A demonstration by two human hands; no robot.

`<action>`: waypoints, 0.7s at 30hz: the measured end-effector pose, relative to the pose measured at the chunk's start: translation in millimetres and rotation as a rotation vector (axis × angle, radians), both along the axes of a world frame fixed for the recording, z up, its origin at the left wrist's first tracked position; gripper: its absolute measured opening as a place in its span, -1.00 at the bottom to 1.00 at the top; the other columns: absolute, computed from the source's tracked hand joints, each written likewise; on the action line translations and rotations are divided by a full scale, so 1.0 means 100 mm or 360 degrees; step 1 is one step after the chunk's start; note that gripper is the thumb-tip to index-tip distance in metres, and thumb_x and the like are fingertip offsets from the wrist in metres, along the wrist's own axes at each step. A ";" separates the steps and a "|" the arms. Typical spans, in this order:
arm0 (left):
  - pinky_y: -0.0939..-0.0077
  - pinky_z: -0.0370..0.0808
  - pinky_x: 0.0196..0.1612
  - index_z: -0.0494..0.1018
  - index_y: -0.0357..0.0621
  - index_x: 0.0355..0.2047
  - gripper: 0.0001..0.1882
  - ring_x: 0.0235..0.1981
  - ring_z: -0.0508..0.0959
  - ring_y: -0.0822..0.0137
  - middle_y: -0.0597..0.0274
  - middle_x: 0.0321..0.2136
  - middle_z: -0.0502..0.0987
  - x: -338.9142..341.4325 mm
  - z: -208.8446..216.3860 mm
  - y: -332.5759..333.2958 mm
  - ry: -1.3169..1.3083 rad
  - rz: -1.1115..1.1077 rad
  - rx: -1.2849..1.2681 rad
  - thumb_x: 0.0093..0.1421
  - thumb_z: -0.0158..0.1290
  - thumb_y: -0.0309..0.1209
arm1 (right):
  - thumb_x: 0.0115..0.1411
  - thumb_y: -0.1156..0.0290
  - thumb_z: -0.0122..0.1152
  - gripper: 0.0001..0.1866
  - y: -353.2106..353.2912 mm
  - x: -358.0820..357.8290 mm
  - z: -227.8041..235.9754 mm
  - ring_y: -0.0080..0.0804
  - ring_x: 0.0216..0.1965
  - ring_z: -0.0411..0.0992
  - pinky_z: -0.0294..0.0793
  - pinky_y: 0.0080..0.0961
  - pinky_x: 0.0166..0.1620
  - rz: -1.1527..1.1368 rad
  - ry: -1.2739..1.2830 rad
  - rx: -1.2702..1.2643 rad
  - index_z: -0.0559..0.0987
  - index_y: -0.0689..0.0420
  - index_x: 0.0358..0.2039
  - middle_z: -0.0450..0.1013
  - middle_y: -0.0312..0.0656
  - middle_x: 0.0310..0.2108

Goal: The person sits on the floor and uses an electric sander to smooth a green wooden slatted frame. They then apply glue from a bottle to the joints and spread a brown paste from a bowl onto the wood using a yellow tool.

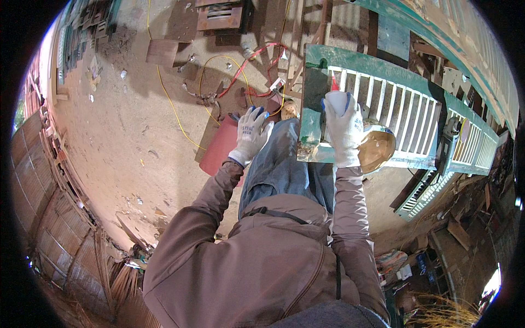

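Observation:
My right hand (345,131), in a white glove with blue fingertips, is wrapped round a white squeeze bottle (338,100) with a red tip. The bottle sits over the near-left corner of a green shutter panel (361,57) with white slats. Close to my right wrist, a round container (377,148) of something brown rests at the panel's near edge. My left hand (252,136), gloved alike, holds nothing; its fingers stretch forward beside my knee. A red cylinder (216,148) lies just left of it.
A yellow cord (170,104) and a red strap (240,70) run over the dirt floor. Beyond them stands a wooden piece with slots (220,17). More slatted panels (467,139) lie to the right with a power tool (451,129) on them. Wood scraps (458,232) litter the lower right.

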State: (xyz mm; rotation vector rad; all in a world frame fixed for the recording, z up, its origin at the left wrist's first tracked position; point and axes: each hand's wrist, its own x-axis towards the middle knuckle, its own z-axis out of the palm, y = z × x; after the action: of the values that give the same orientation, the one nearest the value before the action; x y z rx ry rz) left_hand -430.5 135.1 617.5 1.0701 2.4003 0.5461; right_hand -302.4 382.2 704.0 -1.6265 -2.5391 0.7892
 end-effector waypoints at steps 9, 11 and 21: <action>0.01 0.28 0.31 0.49 -0.09 0.11 -0.55 0.32 0.34 -0.12 -0.03 0.20 0.47 0.03 -0.09 -0.11 -0.0019 -0.0024 -0.0022 0.32 0.15 -0.12 | 0.23 -0.17 0.29 -0.15 0.01 -0.07 0.00 0.19 0.00 0.55 0.55 -0.09 0.02 0.0134 -0.0057 0.0039 0.40 0.32 0.25 0.54 0.27 -0.02; 0.01 0.29 0.30 0.49 -0.10 0.11 -0.55 0.31 0.36 -0.12 -0.03 0.20 0.47 0.06 -0.12 -0.13 -0.0001 -0.0026 -0.0012 0.32 0.15 -0.12 | 0.22 -0.15 0.31 -0.17 0.00 -0.06 0.02 0.18 -0.02 0.55 0.55 -0.07 -0.01 0.0139 -0.0080 0.0032 0.40 0.31 0.24 0.53 0.24 -0.03; 0.00 0.43 0.17 0.51 -0.10 0.06 -0.57 0.18 0.48 -0.11 0.01 0.10 0.55 0.08 -0.20 -0.11 0.0058 -0.0007 0.0116 0.25 0.23 -0.19 | 0.08 0.26 0.56 -0.24 0.35 -0.40 -0.01 -0.02 -0.06 0.54 0.52 -0.22 0.05 -0.0037 0.0840 0.0185 0.38 0.22 0.20 0.52 0.02 -0.04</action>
State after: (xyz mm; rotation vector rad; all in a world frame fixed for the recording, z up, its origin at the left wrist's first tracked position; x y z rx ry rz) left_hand -422.3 123.7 597.3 1.1252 2.4255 0.6223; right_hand -342.4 417.3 703.3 -1.2087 -2.1439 0.9037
